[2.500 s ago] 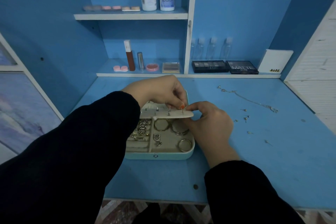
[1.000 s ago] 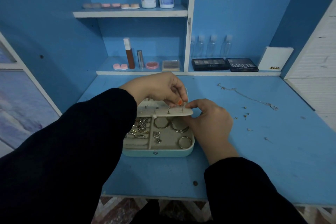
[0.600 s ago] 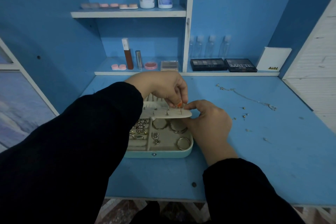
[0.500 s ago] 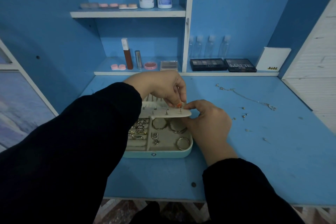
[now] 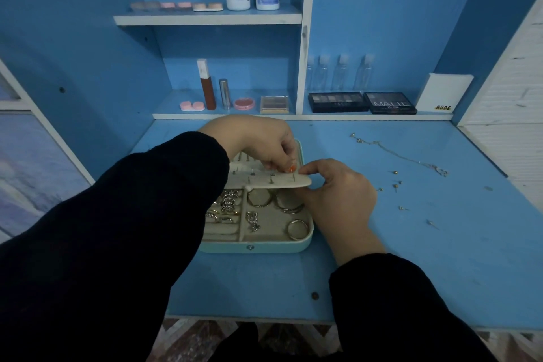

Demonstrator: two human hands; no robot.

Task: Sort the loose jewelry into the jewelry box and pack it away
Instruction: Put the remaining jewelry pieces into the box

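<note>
In the middle of the frame the left hand (image 5: 260, 141) curls its fingers down and pinches a stud (image 5: 293, 176) (a thin post, barely visible) at the right end of the cream earring flap (image 5: 276, 184). The flap is held raised over the open jewelry box (image 5: 264, 247), which sits on the blue table (image 5: 440, 258) with rings in its trays. The right hand (image 5: 340, 197) pinches the flap's right edge, steadying it. Further right, loose studs (image 5: 396, 184) and a chain (image 5: 402, 156) lie well apart from the box. These look tiny, light and slippery, best nipped by the head. The flap seems soft and bendy. Since half a second ago, both holds are unchanged.
</note>
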